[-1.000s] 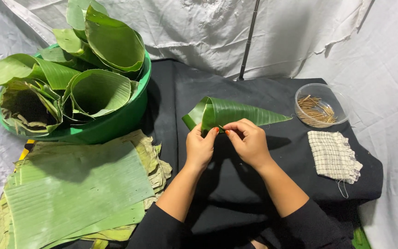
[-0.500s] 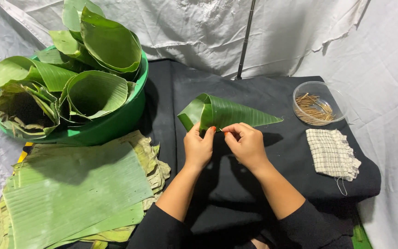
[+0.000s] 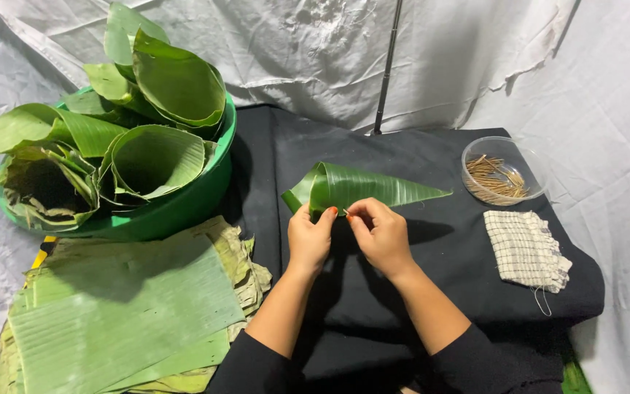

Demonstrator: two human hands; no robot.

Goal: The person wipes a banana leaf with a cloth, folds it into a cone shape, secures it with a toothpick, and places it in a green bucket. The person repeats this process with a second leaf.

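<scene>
Cone sits a touch lower now; left hand pinches its rim steady while right hand pinches a thin stick at the seam.

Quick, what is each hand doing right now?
Left hand: closed, pinching the leaf cone at its wide end.
Right hand: closed on the same edge; anything held between its fingertips cannot be told.
</scene>
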